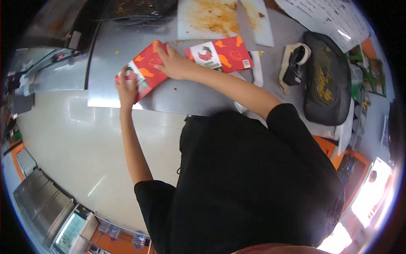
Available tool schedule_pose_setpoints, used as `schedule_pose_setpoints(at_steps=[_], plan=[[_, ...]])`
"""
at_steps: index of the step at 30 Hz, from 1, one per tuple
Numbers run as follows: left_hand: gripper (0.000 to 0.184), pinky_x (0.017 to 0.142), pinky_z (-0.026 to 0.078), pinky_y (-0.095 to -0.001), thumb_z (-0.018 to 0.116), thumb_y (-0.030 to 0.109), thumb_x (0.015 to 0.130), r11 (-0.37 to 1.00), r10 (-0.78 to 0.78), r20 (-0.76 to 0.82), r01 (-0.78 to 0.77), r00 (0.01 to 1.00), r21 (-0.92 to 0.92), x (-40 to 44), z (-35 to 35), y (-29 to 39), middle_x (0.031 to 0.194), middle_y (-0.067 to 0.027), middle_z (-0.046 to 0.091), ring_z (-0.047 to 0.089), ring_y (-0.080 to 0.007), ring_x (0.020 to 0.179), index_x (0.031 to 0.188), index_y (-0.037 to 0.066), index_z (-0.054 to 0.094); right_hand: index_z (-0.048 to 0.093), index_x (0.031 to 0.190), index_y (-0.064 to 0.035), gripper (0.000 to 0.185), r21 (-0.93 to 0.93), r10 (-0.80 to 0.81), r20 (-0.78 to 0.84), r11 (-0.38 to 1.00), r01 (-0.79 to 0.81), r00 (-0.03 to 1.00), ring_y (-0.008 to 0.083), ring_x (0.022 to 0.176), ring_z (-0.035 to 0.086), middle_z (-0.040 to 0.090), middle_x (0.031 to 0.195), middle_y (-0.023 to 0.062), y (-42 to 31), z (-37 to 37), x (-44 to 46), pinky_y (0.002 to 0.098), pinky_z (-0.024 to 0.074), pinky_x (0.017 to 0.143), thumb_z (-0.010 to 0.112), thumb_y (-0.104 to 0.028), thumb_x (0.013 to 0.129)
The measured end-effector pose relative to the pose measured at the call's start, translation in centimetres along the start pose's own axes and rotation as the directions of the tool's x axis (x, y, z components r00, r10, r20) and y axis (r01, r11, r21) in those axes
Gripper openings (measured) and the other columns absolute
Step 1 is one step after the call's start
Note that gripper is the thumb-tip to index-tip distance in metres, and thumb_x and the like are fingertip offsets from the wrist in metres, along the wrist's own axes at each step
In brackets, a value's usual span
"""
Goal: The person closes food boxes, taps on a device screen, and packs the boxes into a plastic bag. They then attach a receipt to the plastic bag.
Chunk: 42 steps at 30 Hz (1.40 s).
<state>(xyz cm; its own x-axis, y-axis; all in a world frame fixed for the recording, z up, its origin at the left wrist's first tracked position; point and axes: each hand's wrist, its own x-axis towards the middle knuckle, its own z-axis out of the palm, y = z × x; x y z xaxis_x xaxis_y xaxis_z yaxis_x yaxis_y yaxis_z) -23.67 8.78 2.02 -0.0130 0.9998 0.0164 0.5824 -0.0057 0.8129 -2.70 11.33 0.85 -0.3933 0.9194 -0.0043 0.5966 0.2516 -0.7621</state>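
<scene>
Steel counter (105, 59): left hand (126, 87), right hand (174, 64) (angled leftward) on red box (148, 73)

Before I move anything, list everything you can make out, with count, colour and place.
Left box: one, mostly red, upper left
Right box: one, mostly red, upper middle
Counter: one, silver, beneath the boxes
Boards: two, stained white, top middle
Strapped object: one, black and beige, right
Container: one, black, far right
Written sheet: one, white, top right
Floor: one, pale, left
Edge clutter: uncountable, mixed colours, borders
Shirt: one, black, bottom centre
Left hand: one, bare, on left box's left end
Right hand: one, bare, on left box's right end
</scene>
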Motion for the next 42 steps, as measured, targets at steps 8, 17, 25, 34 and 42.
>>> schedule_pose_setpoints(at_steps=[8,17,25,34,42], plan=[[0.097,0.096,0.023,-0.0501,0.067,0.052,0.058,0.662,0.362,0.229,-0.423,0.903,0.619,-1.1,-1.8,2.8,0.129,-0.0289,0.023,0.023,-0.0421,0.12,0.131,0.005,0.023,0.021,0.132,-0.0058,0.097,-0.479,-0.4,0.384,0.684,0.55,0.832,0.0393,0.125,0.017,0.011,0.137,0.0228,-1.5,-4.0,2.2,0.0435,0.0256,0.099,0.063,-0.055,0.059],[0.104,0.093,0.033,-0.0459,0.073,0.047,0.048,0.642,0.18,0.417,-0.427,0.891,0.636,-0.1,-3.4,5.1,0.126,-0.0282,0.03,0.032,-0.0438,0.115,0.13,0.005,0.023,0.026,0.129,-0.0047,0.084,-0.607,-0.369,0.49,0.507,0.612,0.79,0.0353,0.122,0.027,0.029,0.129,0.0237,-3.1,-4.3,1.9,0.0409,0.0272,0.098,0.059,-0.051,0.067],[0.096,0.092,0.032,-0.0491,0.07,0.047,0.054,0.737,0.251,0.327,-0.399,0.911,0.546,-1.2,-2.9,4.7,0.128,-0.0284,0.026,0.024,-0.0481,0.118,0.132,0.015,0.023,0.046,0.102,-0.0019,0.033,0.178,-0.113,-0.035,0.977,0.117,0.993,0.0243,0.096,0.051,0.048,0.107,0.014,-4.4,-2.3,-5.5,0.0338,0.0404,0.085,0.056,-0.024,0.08],[0.085,0.088,0.035,-0.0511,0.069,0.045,0.059,0.758,0.285,0.267,-0.387,0.921,0.524,-2.0,-1.8,5.6,0.126,-0.0304,0.026,0.025,-0.0502,0.116,0.131,0.025,0.027,0.05,0.095,-0.0029,0.015,0.997,0.324,-0.01,0.076,-0.015,0.946,0.0127,0.086,0.053,0.053,0.096,0.0056,-4.4,2.2,-4.5,0.0271,0.0451,0.079,0.051,-0.013,0.084],[0.069,0.081,0.042,-0.0462,0.064,0.03,0.07,0.723,0.315,0.274,-0.417,0.909,0.551,-2.4,-1.2,6.0,0.12,-0.0291,0.036,0.032,-0.0498,0.112,0.128,0.015,0.031,0.049,0.099,-0.0041,0.017,0.999,0.408,0.026,-0.043,-0.01,0.913,0.0129,0.087,0.053,0.054,0.095,0.0041,-3.7,1.7,-4.9,0.0281,0.0456,0.08,0.049,-0.012,0.085]])
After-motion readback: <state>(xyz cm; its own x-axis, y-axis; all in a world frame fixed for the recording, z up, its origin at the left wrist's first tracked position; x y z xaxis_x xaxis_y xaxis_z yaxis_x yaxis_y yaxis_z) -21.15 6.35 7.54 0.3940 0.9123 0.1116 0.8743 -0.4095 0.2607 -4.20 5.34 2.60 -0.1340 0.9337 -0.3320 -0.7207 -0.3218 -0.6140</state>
